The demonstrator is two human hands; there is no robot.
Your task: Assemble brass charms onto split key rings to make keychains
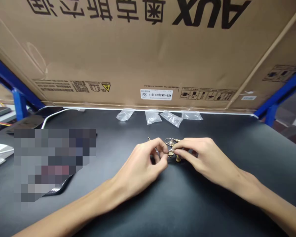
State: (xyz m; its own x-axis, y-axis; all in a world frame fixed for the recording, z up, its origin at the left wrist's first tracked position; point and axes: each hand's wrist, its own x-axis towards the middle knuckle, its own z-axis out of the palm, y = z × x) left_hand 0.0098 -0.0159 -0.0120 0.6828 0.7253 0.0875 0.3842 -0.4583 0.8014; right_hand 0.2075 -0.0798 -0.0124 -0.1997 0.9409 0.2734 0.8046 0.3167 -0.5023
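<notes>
Close together over the black table, my left hand (pixel 148 158) and my right hand (pixel 202 151) meet fingertip to fingertip. Between the pinched fingers is a small metal piece (pixel 171 150), too small and too covered to name exactly. Both thumbs and forefingers are closed on it. Just behind the fingertips shows a thin metal ring (pixel 168 141) with brass-coloured parts around it. A rounded brass-coloured piece (pixel 178 158) sits under my right fingertips. Past my left knuckles a small brass-coloured pin-like part (pixel 149 139) sticks up, partly hidden by the hand.
Several clear plastic bags (pixel 171 118) lie along the table's back edge. Behind them stands a large cardboard box (pixel 128 56), between blue metal posts (pixel 20 103). A blurred-out object (pixel 51 161) lies on the left, near a white cable (pixel 51 115).
</notes>
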